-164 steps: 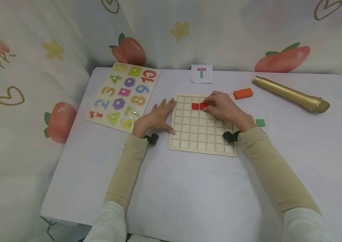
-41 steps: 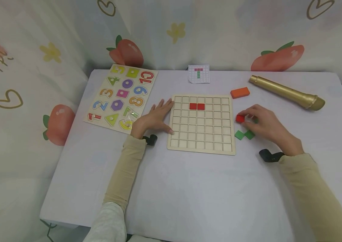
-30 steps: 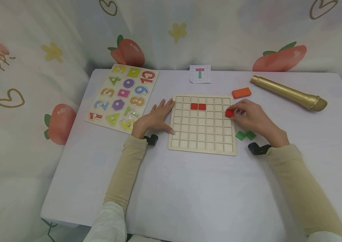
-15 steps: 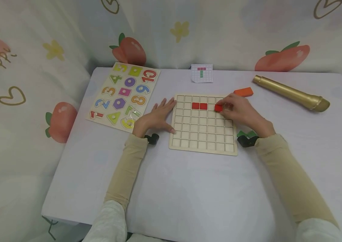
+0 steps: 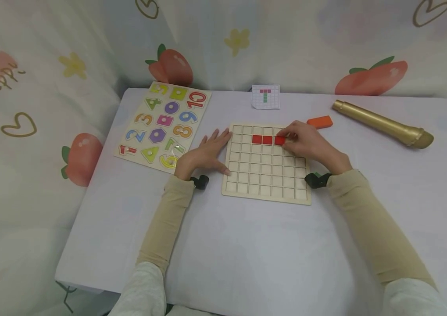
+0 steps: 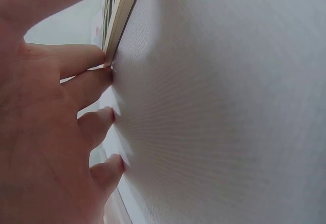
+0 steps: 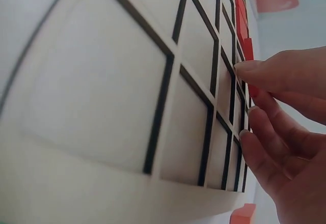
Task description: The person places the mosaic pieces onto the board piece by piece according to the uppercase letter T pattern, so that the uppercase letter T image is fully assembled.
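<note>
A wooden grid board [image 5: 264, 197] lies on the table with two red square tiles [image 5: 262, 140] side by side near its top. Thumb and fingers of my right hand [image 5: 308, 142] pinch a third red tile [image 5: 280, 140] at the cell just right of those two. The right wrist view shows this tile [image 7: 248, 51] slightly raised and tilted at the grid. Spread along the board's left edge, my left hand [image 5: 205, 156] touches it with thumb and fingertips. Its fingertips [image 6: 109, 114] also rest on the white tablecloth.
A small card [image 5: 266, 103] with a T pattern lies behind the board. An orange block [image 5: 320, 122] and a gold microphone [image 5: 381, 125] lie to the right. A number puzzle [image 5: 162, 145] is on the left. Green tile [image 5: 317, 174] shows partly behind the right wrist camera.
My right hand has carried the third red tile leftward from beside the board to the cell next to the two red ones. My left hand has stayed at the board's left edge.
</note>
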`<action>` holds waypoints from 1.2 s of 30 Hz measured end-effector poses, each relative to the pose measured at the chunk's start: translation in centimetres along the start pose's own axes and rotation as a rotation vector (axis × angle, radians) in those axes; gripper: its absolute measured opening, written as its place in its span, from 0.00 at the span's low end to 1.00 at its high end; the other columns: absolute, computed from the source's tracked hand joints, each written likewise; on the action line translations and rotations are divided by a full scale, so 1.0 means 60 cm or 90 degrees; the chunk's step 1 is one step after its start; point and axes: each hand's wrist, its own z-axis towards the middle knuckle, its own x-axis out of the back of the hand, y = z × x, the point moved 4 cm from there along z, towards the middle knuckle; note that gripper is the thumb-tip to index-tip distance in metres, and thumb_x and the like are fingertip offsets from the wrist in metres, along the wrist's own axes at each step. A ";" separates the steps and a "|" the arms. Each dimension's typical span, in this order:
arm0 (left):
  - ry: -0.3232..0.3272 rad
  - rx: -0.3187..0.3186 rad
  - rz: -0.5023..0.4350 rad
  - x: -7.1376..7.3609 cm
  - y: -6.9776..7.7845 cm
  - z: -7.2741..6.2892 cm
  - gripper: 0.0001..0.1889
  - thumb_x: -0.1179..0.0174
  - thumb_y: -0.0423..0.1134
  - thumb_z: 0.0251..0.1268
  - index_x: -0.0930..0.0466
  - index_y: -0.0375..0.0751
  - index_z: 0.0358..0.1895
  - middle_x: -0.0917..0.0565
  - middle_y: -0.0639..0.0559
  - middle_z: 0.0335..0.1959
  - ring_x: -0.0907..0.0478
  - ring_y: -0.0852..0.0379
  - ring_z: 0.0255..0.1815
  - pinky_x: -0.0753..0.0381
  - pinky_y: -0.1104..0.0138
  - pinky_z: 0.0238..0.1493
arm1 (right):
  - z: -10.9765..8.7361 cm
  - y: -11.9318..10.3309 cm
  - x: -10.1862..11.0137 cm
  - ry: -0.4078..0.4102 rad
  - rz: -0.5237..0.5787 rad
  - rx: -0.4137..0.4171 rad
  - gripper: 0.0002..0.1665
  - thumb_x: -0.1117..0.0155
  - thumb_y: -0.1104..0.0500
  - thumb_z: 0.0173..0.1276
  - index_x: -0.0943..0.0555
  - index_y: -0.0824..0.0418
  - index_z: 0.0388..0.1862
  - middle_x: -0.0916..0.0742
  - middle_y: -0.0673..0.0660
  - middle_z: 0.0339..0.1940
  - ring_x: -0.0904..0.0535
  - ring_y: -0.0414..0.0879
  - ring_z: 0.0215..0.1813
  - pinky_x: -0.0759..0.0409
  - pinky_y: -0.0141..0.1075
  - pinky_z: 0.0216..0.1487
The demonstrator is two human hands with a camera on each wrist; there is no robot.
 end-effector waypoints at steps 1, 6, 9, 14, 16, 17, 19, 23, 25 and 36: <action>0.000 0.001 0.000 0.000 0.000 0.000 0.65 0.21 0.50 0.54 0.63 0.48 0.85 0.67 0.56 0.87 0.78 0.53 0.86 0.78 0.55 0.85 | 0.001 0.000 -0.001 -0.003 0.000 0.001 0.21 0.36 0.66 0.68 0.17 0.67 0.60 0.19 0.67 0.54 0.26 0.61 0.54 0.24 0.54 0.57; 0.004 0.003 0.000 0.000 0.000 0.001 0.65 0.21 0.50 0.53 0.63 0.48 0.85 0.66 0.56 0.87 0.78 0.53 0.86 0.78 0.55 0.85 | 0.006 -0.002 -0.004 -0.011 0.002 0.000 0.21 0.35 0.66 0.68 0.17 0.67 0.60 0.19 0.67 0.55 0.26 0.60 0.55 0.24 0.53 0.58; 0.005 0.002 0.002 -0.002 0.001 0.002 0.65 0.21 0.50 0.53 0.63 0.48 0.85 0.66 0.56 0.87 0.77 0.53 0.86 0.78 0.55 0.85 | 0.005 -0.001 -0.004 -0.012 0.007 -0.007 0.21 0.36 0.66 0.68 0.17 0.66 0.60 0.19 0.67 0.55 0.26 0.60 0.55 0.24 0.54 0.58; 0.005 0.000 0.004 -0.003 0.001 0.002 0.65 0.21 0.51 0.53 0.63 0.48 0.85 0.66 0.55 0.87 0.77 0.53 0.86 0.78 0.54 0.85 | 0.001 0.000 -0.002 -0.004 0.018 -0.010 0.21 0.35 0.66 0.69 0.17 0.67 0.60 0.19 0.67 0.55 0.25 0.60 0.56 0.25 0.53 0.59; 0.003 -0.002 0.002 -0.002 0.002 0.002 0.65 0.21 0.51 0.53 0.63 0.48 0.85 0.66 0.55 0.87 0.77 0.53 0.86 0.78 0.54 0.85 | -0.002 0.002 -0.001 -0.001 0.022 -0.012 0.21 0.35 0.65 0.69 0.18 0.67 0.61 0.19 0.67 0.55 0.25 0.61 0.56 0.24 0.54 0.60; 0.003 -0.003 0.003 -0.002 0.001 0.002 0.65 0.21 0.51 0.53 0.63 0.48 0.85 0.66 0.55 0.87 0.77 0.53 0.86 0.78 0.54 0.85 | -0.004 0.002 0.000 0.002 0.026 -0.013 0.22 0.35 0.65 0.69 0.18 0.67 0.61 0.19 0.67 0.56 0.25 0.60 0.57 0.24 0.54 0.61; 0.000 -0.004 0.005 -0.002 0.000 0.002 0.66 0.21 0.51 0.53 0.63 0.48 0.85 0.67 0.55 0.87 0.78 0.53 0.86 0.78 0.54 0.85 | -0.010 0.005 0.002 0.009 0.032 -0.013 0.22 0.35 0.65 0.69 0.19 0.67 0.62 0.18 0.67 0.57 0.24 0.60 0.57 0.24 0.54 0.63; -0.003 -0.009 0.009 -0.001 -0.004 0.004 0.66 0.21 0.51 0.53 0.64 0.48 0.85 0.67 0.55 0.87 0.78 0.52 0.86 0.77 0.54 0.85 | -0.025 0.010 0.008 0.032 0.040 -0.003 0.23 0.34 0.65 0.69 0.19 0.68 0.62 0.17 0.66 0.56 0.23 0.59 0.56 0.23 0.52 0.61; -0.004 -0.011 0.007 -0.001 -0.004 0.005 0.66 0.21 0.51 0.53 0.64 0.48 0.85 0.67 0.55 0.87 0.78 0.52 0.86 0.77 0.54 0.85 | -0.035 0.013 0.010 0.040 0.033 -0.003 0.22 0.34 0.65 0.69 0.18 0.68 0.61 0.16 0.66 0.54 0.23 0.59 0.54 0.23 0.51 0.59; 0.000 -0.013 0.000 -0.003 -0.003 0.004 0.66 0.21 0.51 0.53 0.64 0.48 0.85 0.67 0.55 0.87 0.78 0.52 0.86 0.78 0.54 0.85 | -0.090 0.023 0.019 0.053 0.006 -0.043 0.19 0.35 0.62 0.71 0.16 0.66 0.59 0.15 0.65 0.51 0.22 0.59 0.52 0.23 0.52 0.57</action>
